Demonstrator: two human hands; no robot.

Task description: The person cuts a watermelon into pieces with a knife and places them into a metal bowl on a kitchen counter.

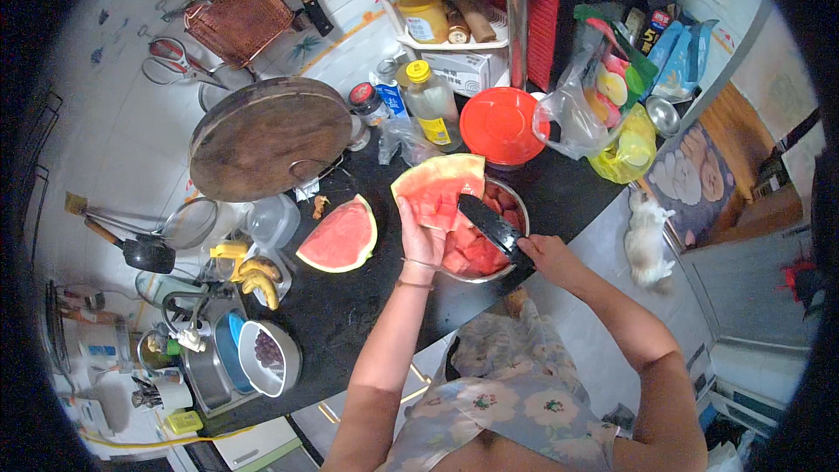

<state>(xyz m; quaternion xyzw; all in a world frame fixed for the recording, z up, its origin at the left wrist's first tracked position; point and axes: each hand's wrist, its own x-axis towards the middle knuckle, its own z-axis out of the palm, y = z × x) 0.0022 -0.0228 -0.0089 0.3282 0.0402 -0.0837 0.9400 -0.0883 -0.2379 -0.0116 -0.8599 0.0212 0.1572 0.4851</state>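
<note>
My left hand [421,239] holds a large watermelon wedge [449,177] tilted over a round metal bowl [523,200], its flesh partly cut into chunks. My right hand [547,259] grips the handle of a knife [488,226] with a broad dark blade, whose tip is at the wedge's red flesh. Cut watermelon pieces [475,254] fill much of the bowl. To the left, a second watermelon wedge [341,236] lies on the black countertop [354,305], apart from my hands.
A round wooden board [269,137] leans at the back left. Behind the bowl stand a red-lidded container [501,124] and a yellow-capped bottle [432,105]. Bananas [260,282] and a white bowl of grapes [292,360] sit left, near the sink [210,367]. A cat [645,236] lies on the floor.
</note>
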